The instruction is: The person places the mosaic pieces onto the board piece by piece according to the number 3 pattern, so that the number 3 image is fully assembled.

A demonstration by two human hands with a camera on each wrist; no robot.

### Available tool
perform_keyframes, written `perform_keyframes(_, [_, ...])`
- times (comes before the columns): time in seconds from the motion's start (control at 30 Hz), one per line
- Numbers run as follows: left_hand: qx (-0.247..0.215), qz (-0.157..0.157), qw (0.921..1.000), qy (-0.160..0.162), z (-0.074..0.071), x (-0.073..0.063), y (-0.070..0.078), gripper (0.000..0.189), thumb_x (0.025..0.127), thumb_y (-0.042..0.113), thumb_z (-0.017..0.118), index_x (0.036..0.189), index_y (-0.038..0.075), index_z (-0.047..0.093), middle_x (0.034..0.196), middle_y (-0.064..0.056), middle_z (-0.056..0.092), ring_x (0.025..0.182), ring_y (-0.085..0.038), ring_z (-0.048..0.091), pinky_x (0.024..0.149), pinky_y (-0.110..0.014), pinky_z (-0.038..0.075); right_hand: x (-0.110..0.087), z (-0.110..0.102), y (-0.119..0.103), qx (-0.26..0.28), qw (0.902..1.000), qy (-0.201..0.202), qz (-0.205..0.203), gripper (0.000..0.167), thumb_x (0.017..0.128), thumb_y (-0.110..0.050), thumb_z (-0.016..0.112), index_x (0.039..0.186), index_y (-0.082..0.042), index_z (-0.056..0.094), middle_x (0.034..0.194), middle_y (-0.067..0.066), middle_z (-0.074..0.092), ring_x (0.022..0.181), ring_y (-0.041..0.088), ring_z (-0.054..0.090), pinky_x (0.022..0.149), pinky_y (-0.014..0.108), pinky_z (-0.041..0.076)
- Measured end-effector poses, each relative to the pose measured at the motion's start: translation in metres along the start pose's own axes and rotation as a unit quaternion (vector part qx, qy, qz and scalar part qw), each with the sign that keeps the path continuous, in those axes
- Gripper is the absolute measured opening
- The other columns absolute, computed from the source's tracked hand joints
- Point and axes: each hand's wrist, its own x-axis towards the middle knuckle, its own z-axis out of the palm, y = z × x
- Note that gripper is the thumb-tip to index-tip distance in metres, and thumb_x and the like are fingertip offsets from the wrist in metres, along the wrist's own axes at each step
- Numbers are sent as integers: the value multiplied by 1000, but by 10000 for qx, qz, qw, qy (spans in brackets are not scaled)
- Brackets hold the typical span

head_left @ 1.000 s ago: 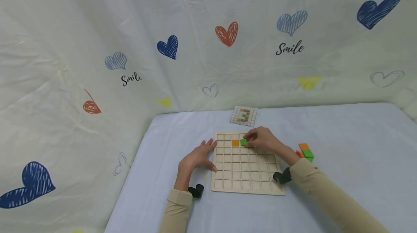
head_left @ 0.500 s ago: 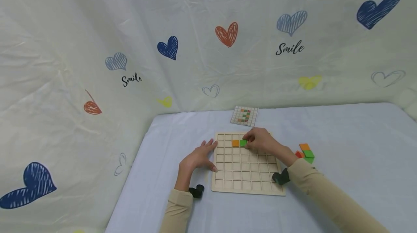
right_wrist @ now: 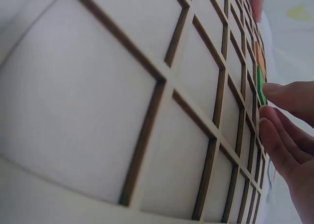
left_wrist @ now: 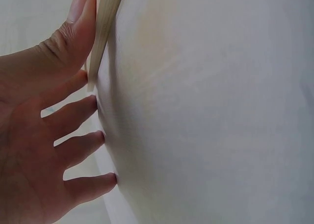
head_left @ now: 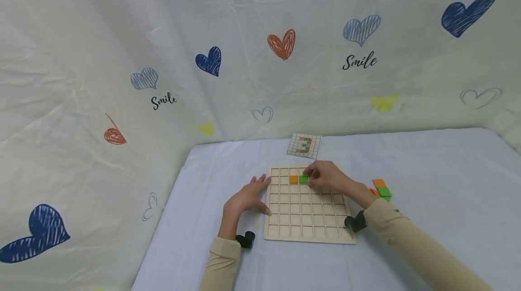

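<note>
A square wooden grid board [head_left: 307, 234] lies flat on the table. In one of its upper cells lies an orange square tile [head_left: 293, 179], and a green square tile [head_left: 303, 179] is directly to its right. My right hand [head_left: 327, 177] bends over the board, thumb and fingers at the green tile's right edge. The right wrist view has a digit touching the green tile [right_wrist: 260, 87]; the palm's inside is hidden. Spread along the board's left edge, my left hand [head_left: 246, 196] touches it. In the left wrist view, the left thumb rests against the board's edge [left_wrist: 105, 28].
Behind the board lies a card [head_left: 304, 146] printed with a grid pattern of coloured squares. Several loose orange and green tiles [head_left: 381, 190] sit right of the board, partly behind the right forearm. A white cloth [head_left: 439, 182] covers the table, and a heart-printed curtain [head_left: 317, 78] hangs behind.
The green tile, tilted and apart from the orange one a second ago, now lies flat beside it. My right fingers have shifted slightly right. The left hand has stayed put.
</note>
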Motion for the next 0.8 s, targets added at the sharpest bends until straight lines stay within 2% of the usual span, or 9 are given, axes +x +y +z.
perform_keyframes(0.17, [44, 4, 10000, -12, 0, -1, 1, 106, 73, 15, 93, 162, 13, 34, 172, -8, 22, 160, -34, 11, 126, -58, 21, -9, -5, 2, 44, 9999, -1, -105, 25, 87, 1, 68, 110, 2, 75, 102, 12, 74, 84, 18, 65, 74, 36, 56])
perform_keyframes(0.43, [108, 60, 9999, 35, 0, 0, 2, 106, 74, 16, 93, 162, 14, 34, 172, -7, 22, 160, -34, 11, 126, -58, 21, -24, -15, 10, -194, 9997, -28, 107, 26, 88, 0, 67, 112, 1, 75, 97, 5, 72, 81, 14, 60, 70, 28, 52])
perform_keyframes(0.53, [115, 52, 9999, 44, 0, 0, 2, 106, 74, 16, 93, 162, 14, 34, 171, -7, 22, 160, -34, 11, 126, -58, 22, -32, -20, 14, -186, 9998, 35, 68, 26, 87, 0, 66, 111, 1, 75, 97, 4, 72, 81, 14, 60, 68, 26, 51])
perform_keyframes(0.8, [134, 25, 9999, 16, 1, -2, 3, 106, 73, 16, 93, 162, 12, 35, 171, -9, 23, 160, -35, 12, 125, -59, 22, -56, -31, 22, -280, 9992, 268, -140, 23, 86, -1, 74, 109, 1, 75, 97, 5, 72, 76, 10, 60, 64, 24, 49])
